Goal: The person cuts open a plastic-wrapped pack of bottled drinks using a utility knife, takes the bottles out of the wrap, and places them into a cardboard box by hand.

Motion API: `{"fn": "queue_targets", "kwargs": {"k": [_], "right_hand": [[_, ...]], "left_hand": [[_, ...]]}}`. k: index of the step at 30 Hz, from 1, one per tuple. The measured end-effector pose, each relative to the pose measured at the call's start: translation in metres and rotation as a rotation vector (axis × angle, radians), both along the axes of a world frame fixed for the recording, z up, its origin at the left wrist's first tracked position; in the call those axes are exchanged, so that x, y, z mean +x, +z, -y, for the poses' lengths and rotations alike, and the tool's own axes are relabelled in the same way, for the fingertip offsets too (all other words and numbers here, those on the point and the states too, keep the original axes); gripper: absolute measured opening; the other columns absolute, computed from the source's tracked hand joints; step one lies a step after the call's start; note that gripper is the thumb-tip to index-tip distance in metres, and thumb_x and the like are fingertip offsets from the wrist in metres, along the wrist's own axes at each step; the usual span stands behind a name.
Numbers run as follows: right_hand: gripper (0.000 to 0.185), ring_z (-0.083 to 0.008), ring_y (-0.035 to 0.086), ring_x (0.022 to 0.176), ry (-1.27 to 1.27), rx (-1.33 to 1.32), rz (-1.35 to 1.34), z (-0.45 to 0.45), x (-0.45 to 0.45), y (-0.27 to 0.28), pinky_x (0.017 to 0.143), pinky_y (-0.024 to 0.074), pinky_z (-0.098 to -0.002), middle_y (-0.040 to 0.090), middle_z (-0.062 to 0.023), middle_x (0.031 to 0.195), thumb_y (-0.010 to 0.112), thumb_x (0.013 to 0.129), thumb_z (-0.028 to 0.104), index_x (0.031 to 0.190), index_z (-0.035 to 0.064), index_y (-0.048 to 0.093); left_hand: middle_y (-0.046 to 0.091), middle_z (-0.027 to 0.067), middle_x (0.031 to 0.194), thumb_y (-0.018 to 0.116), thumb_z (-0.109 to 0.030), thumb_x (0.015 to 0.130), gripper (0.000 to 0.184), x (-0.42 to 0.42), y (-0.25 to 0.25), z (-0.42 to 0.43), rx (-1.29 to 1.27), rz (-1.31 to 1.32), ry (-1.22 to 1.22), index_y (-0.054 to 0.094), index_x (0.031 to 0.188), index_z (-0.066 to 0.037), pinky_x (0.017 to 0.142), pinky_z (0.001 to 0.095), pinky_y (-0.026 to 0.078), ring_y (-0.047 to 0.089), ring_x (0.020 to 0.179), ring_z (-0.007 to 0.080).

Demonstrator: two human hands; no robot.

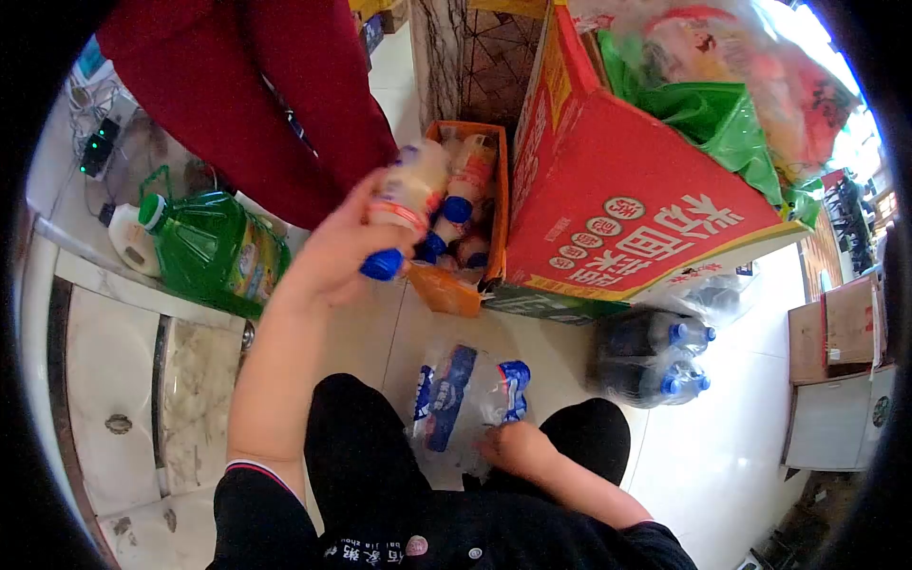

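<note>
My left hand is wrapped round a pale bottle with a red and white label, its blue cap tilted down. Just beyond it stands an open orange box holding several similar bottles with blue caps. Between my knees lies a clear plastic pack with blue printing. The fingers of my right hand are closed at the pack's lower right edge, on its plastic.
A large red carton topped with bags stands right of the orange box. Shrink-wrapped dark bottles sit on the floor. A person in dark red trousers stands ahead left, near a green jug. Cabinets line the left.
</note>
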State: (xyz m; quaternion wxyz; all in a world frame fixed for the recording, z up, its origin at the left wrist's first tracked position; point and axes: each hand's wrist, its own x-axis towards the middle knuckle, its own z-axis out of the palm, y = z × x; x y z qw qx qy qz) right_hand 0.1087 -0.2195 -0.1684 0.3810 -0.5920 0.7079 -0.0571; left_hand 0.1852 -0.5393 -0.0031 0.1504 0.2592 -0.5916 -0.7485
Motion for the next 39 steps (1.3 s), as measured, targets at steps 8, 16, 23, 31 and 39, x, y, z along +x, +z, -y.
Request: {"fn": "queue_targets", "kwargs": {"k": [8, 16, 23, 31, 39], "right_hand": [[0.044, -0.0365, 0.063, 0.066, -0.062, 0.017, 0.028, -0.014, 0.003, 0.009, 0.063, 0.051, -0.0461, 0.064, -0.0196, 0.072, 0.053, 0.084, 0.043, 0.077, 0.0015, 0.065], [0.042, -0.037, 0.062, 0.067, -0.044, 0.04, 0.034, -0.018, -0.002, 0.008, 0.064, 0.0501, -0.0453, 0.062, -0.02, 0.069, 0.054, 0.084, 0.042, 0.078, 0.0016, 0.066], [0.041, -0.0377, 0.062, 0.069, 0.001, 0.064, 0.038, -0.003, -0.005, 0.005, 0.064, 0.0491, -0.0472, 0.062, -0.0208, 0.07, 0.054, 0.084, 0.041, 0.079, 0.0013, 0.064], [0.037, -0.036, 0.063, 0.077, -0.033, 0.144, -0.009, 0.017, -0.006, 0.025, 0.07, 0.0504, -0.0445, 0.064, -0.0197, 0.081, 0.057, 0.081, 0.039, 0.089, 0.0046, 0.066], [0.015, -0.0208, 0.063, 0.071, -0.65, -0.505, 0.731, -0.013, -0.014, 0.033, 0.065, 0.0493, -0.0286, 0.066, -0.0102, 0.078, 0.054, 0.074, -0.005, 0.084, -0.0001, 0.064]], "left_hand": [[0.053, 0.0168, 0.119, 0.062, -0.008, 0.079, 0.074, -0.094, -0.047, 0.061, -0.953, 0.195, 0.29, 0.023, 0.142, -0.006, 0.085, 0.0374, 0.047, 0.056, 0.101, 0.029], [0.045, 0.0158, 0.132, 0.051, -0.023, 0.087, 0.056, -0.123, -0.085, 0.07, -1.432, 0.571, 0.211, 0.034, 0.137, -0.006, 0.092, 0.05, 0.04, 0.051, 0.111, 0.0368], [0.025, 0.0204, 0.143, 0.059, -0.021, 0.081, 0.072, -0.108, -0.072, 0.041, -1.463, 0.62, 0.312, 0.023, 0.141, 0.0, 0.098, 0.048, 0.037, 0.038, 0.124, 0.0382], [0.03, 0.0233, 0.141, 0.063, -0.021, 0.08, 0.071, -0.062, -0.103, 0.054, -1.366, 0.257, 0.193, 0.028, 0.137, 0.004, 0.106, 0.0391, 0.03, 0.033, 0.129, 0.0383], [0.039, 0.0142, 0.138, 0.059, -0.022, 0.086, 0.062, 0.129, -0.182, -0.048, -0.178, 0.483, 0.276, 0.032, 0.14, -0.008, 0.104, 0.0363, 0.032, 0.037, 0.128, 0.024]]}}
